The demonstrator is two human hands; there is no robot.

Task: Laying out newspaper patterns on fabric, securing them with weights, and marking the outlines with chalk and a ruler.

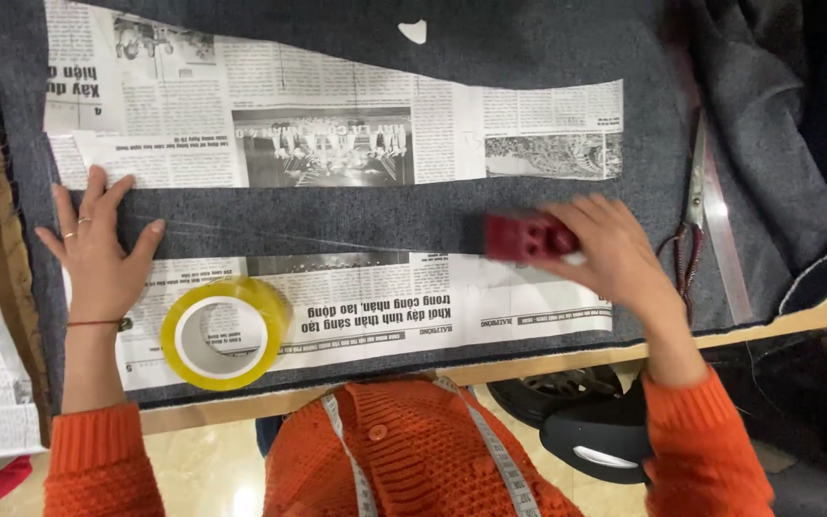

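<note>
Here, left hand splayed flat, right hand gripping red block

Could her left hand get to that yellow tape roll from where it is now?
Probably yes. The left hand lies flat on the grey fabric, with the yellow tape roll close beside the wrist and nothing between them.

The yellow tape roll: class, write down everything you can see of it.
The yellow tape roll is a wide ring of translucent yellow tape wound on a white core. It lies flat, hole upward, on the lower newspaper strip, near the table's front edge, just right of the left hand's wrist. Nothing grips it.
</note>
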